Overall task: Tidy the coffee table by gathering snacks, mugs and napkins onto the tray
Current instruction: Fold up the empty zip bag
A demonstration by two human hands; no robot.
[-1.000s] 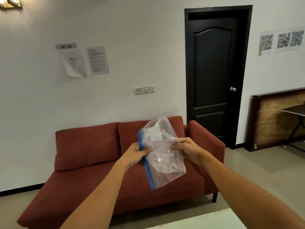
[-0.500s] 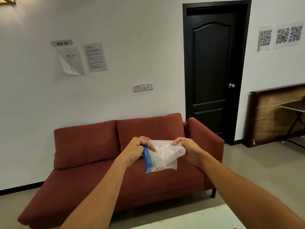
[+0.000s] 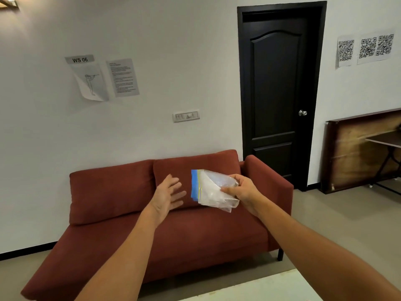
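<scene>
A clear plastic zip bag (image 3: pixel 211 189) with a blue seal strip is held up in the air in front of me, folded over on itself. My right hand (image 3: pixel 242 191) grips its right side. To the left of the bag, a short gap away, my left hand (image 3: pixel 168 196) is open with fingers spread and holds nothing. A pale corner of the coffee table (image 3: pixel 260 287) shows at the bottom edge. No tray, mug or napkin is in view.
A red sofa (image 3: pixel 121 213) stands against the white wall behind my hands. A dark closed door (image 3: pixel 280 92) is to the right. A wooden board (image 3: pixel 355 153) leans on the wall at far right, beside a folding table (image 3: pixel 388 141).
Both hands folded the bag down from an upright spread. My left hand then let go and opened, moving left. The bag stays in my right hand.
</scene>
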